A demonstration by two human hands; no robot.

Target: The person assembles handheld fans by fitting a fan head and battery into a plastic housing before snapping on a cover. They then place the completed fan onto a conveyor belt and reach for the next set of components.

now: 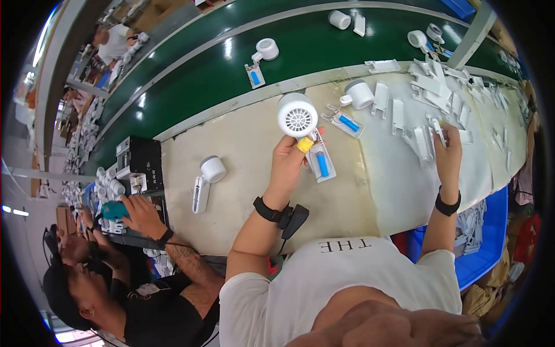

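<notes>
My left hand (pixel 285 168) grips a white handheld fan (pixel 297 115) by its neck, with the round grille facing up. A yellow covering (pixel 305 144) shows at the thumb tip. Hanging from the fan is an opened handle half with a blue battery (pixel 322 164) inside. Over at the right, my right hand (pixel 448 156) pinches a white plastic handle cover (pixel 437 130) beside the pile of similar covers (pixel 432 87). Between the hands lies another fan (pixel 359 94), near an opened handle with a blue battery (pixel 348 122).
A green conveyor belt (pixel 202 69) carries more fans beyond the tabletop (pixel 243 127). One fan (pixel 213 169) lies at the left, near a black box-shaped device (pixel 140 165). A co-worker's hand (pixel 144 217) holds a teal tool (pixel 114 210). A blue bin (pixel 491 231) stands at lower right.
</notes>
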